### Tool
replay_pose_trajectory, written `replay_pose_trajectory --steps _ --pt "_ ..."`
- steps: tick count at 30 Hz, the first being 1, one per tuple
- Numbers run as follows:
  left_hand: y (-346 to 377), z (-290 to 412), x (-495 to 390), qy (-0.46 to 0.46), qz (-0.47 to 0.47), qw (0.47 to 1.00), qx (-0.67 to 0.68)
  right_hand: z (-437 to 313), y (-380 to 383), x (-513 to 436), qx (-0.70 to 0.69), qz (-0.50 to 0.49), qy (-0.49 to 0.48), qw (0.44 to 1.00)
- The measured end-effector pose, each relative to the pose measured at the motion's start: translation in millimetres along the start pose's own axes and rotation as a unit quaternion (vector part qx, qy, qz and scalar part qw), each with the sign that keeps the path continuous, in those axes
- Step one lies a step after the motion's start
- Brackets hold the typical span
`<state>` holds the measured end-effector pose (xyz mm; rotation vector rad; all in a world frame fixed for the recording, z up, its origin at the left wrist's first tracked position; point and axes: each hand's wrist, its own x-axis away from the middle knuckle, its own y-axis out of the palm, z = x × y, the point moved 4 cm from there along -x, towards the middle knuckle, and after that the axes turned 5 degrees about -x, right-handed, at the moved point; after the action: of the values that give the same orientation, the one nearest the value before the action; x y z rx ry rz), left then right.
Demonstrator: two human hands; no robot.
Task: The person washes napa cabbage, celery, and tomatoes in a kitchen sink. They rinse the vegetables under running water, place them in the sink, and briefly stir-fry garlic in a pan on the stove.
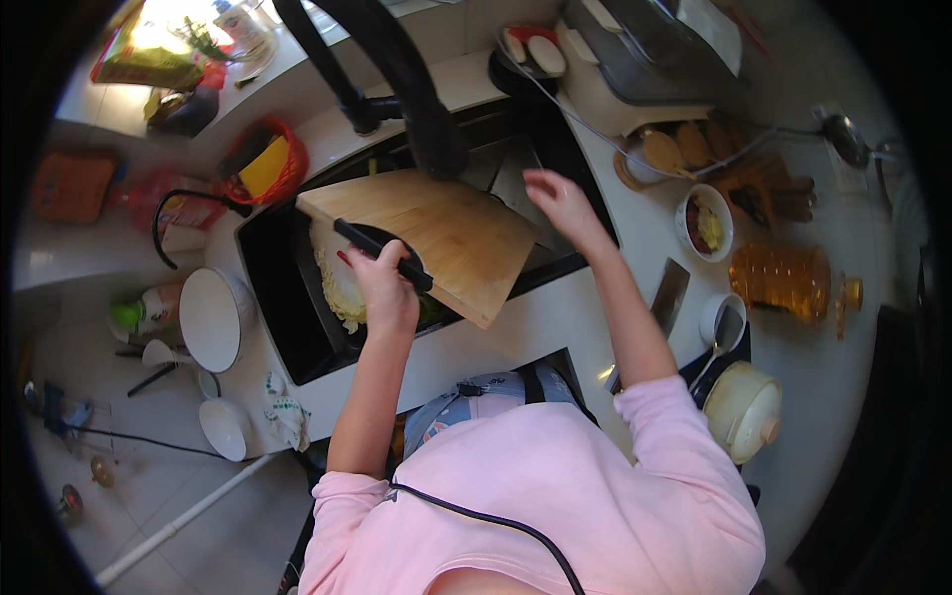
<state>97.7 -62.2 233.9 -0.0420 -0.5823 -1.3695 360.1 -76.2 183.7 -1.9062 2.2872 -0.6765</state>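
Note:
My left hand (385, 290) grips the black handle (372, 249) along one edge of a wooden cutting board (439, 230). The board slants over the black sink (275, 312), beneath the head of a black faucet (439, 141). My right hand (554, 195) is beyond the board's right side, holding nothing, with its fingers partly spread. Under the board's left part lies a leafy head of cabbage (331, 279) in the sink, mostly hidden by the board and my left hand.
A red basket (296, 160) with a yellow sponge stands behind the sink at left. White bowls (214, 320) are on the left counter. To the right are a cleaver (671, 294), a bowl of food (703, 223), an oil bottle (781, 279) and a lidded pot (732, 409).

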Motion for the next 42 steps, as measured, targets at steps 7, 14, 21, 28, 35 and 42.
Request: replay_pose_trajectory --steps 7,14,21,28,35,42 --pt "-1.3 29.0 12.1 0.036 -0.057 0.997 -0.030 67.4 1.2 114.2 -0.085 0.121 0.085 0.985" --pt "-12.2 57.3 27.7 0.006 -0.089 0.995 -0.040 92.7 -50.6 258.9 0.368 0.345 0.203 0.839" --pt "-10.3 84.8 57.7 -0.041 -0.094 0.994 -0.020 143.6 -41.6 287.0 0.271 0.320 0.363 0.832" --pt "-3.0 82.1 80.8 -0.101 -0.187 0.975 -0.068 128.3 -63.8 309.8 0.197 0.360 0.254 0.876" --pt "18.2 25.0 91.4 -0.202 -0.253 0.946 -0.028 74.4 -76.7 342.1 0.198 0.344 0.204 0.895" --pt "11.4 2.7 83.3 -0.208 -0.295 0.933 -0.013 57.5 -57.6 337.0 0.211 0.290 0.182 0.916"
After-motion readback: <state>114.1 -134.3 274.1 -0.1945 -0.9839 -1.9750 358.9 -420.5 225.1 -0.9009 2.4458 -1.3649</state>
